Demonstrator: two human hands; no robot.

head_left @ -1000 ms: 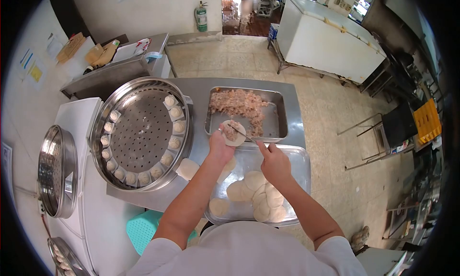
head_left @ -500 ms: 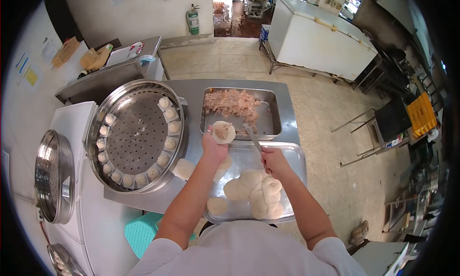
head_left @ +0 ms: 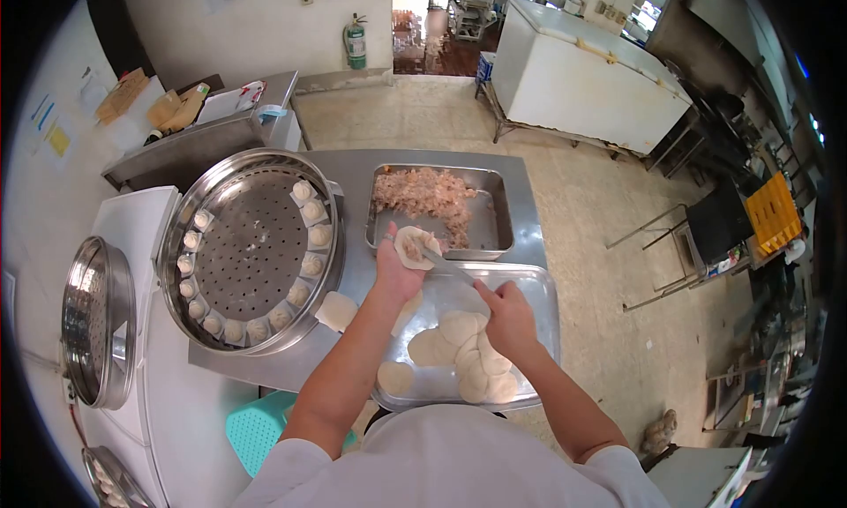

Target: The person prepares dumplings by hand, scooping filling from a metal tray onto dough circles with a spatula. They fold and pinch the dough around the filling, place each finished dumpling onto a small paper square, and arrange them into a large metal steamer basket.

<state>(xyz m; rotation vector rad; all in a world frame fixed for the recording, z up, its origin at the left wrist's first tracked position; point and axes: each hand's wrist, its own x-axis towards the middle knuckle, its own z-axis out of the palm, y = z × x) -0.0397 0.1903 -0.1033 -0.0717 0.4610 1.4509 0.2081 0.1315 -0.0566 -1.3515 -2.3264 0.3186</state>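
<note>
My left hand (head_left: 399, 274) holds a round dough wrapper (head_left: 407, 254) with pinkish filling on it. In my right hand (head_left: 509, 318) is a flat metal spatula (head_left: 457, 272), its tip on the filling in the wrapper. Just beyond stands a steel pan (head_left: 492, 210) with ground meat filling (head_left: 422, 195) heaped toward its far left. Below my hands lies a shallow metal tray (head_left: 540, 296) bearing several flat dough rounds (head_left: 459, 354), many overlapping. To the left, a large perforated steamer tray (head_left: 247, 235) has filled buns (head_left: 257, 330) on paper squares around part of its rim.
A stack of pale paper squares (head_left: 337, 311) lies between steamer and tray. Another steamer tray (head_left: 99, 323) stands at far left, and a turquoise stool (head_left: 256, 433) is below the table. A white chest freezer (head_left: 587, 76) and a fire extinguisher (head_left: 355, 42) are farther back.
My right hand has brought the spatula tip left from near the meat pan onto the wrapper. My left hand has tilted the wrapper slightly and still holds it.
</note>
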